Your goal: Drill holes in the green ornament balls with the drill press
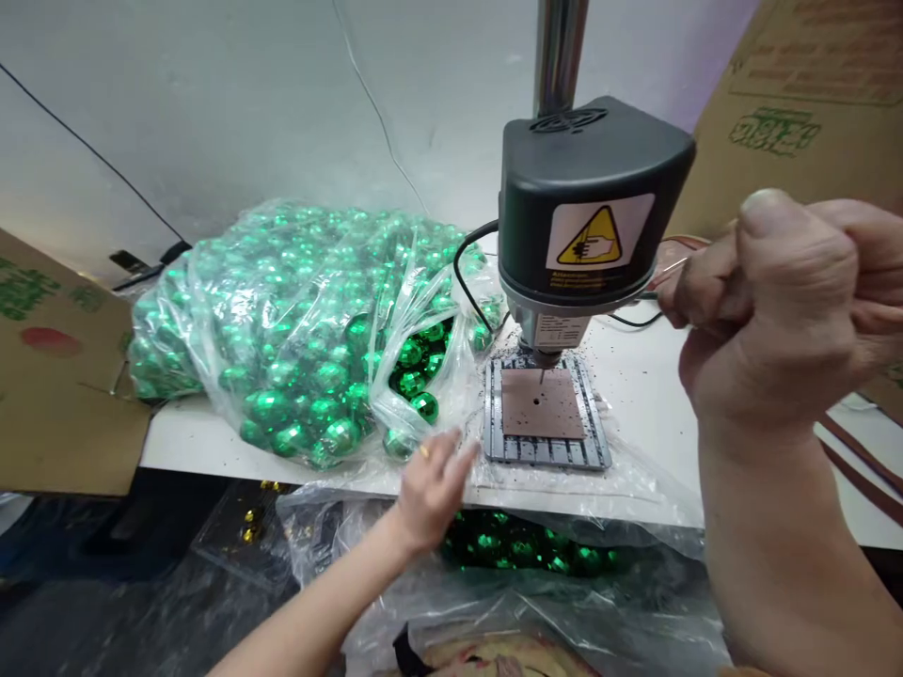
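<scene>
My right hand (783,301) is closed in a fist at the side of a black bench drill press (593,179), around its feed handle, which the fingers mostly hide. Below the drill's chuck, a brown square board (543,404) with a small dark hole lies on the grooved metal base (596,451). My left hand (432,489), a ring on one finger, is slightly blurred with its fingers apart and nothing visible in them. It hovers near the torn opening of a clear plastic bag (282,301) full of shiny green faceted balls (424,406).
More green balls (522,543) lie in an open plastic bag below the table's front edge. Cardboard boxes (63,376) stand at left and at right. Dark shavings are scattered around the drill base. A black cable (458,263) runs behind the drill. Small gold pieces (250,527) lie lower left.
</scene>
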{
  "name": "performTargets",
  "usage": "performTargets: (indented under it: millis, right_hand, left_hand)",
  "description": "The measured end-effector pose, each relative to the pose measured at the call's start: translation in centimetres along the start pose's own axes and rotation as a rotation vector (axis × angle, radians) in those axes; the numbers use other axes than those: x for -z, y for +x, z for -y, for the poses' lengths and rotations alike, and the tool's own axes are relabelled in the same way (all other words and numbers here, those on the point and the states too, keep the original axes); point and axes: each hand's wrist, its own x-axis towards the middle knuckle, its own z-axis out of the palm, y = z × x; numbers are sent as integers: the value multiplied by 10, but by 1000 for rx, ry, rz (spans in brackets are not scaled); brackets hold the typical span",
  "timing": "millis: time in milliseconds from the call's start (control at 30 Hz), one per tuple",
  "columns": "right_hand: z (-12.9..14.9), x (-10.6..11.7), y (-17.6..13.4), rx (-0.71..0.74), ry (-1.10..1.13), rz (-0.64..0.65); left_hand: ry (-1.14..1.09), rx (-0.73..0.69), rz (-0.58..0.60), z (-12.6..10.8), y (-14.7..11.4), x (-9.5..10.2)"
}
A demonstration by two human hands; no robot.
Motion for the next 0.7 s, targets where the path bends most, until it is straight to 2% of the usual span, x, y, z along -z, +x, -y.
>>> performTargets:
  millis: [33,100,167,200,233,300,367,433,500,567,633,700]
  right_hand:
    - [0,0,0,6,10,-1]
    - [-1,0,0,22,26,-3]
    - [-1,1,0,26,20,3]
    - [-1,1,0,21,14,7]
    - [-1,2,0,13,10,12]
    - [-2,3,0,12,15,15]
    - [-3,3,0,12,17,10]
    - [-3,3,0,13,17,8]
    - [-2,2,0,15,18,9]
    - [-1,2,-1,23,26,15]
    - [1,2,-1,16,26,30]
    - [1,2,-1,-2,26,45]
  left_hand:
    - [116,145,72,13,18,5]
    - [283,375,325,36,49,13]
    - [295,488,530,53,67,20]
    - [231,509,560,58,73,22]
    - [127,525,523,60,77,25]
    - [-175,580,282,59,84,30]
    - [-587,702,-6,51,91,31]
    - [-1052,879,-155,38,100,26]
    - [-1455,1040,-158,26,108,15]
    - [-1680,1140,-141,16,113,1]
    - [-1744,1154,-153,9,116,-13]
    - [-1684,1112,-174,5,117,-27]
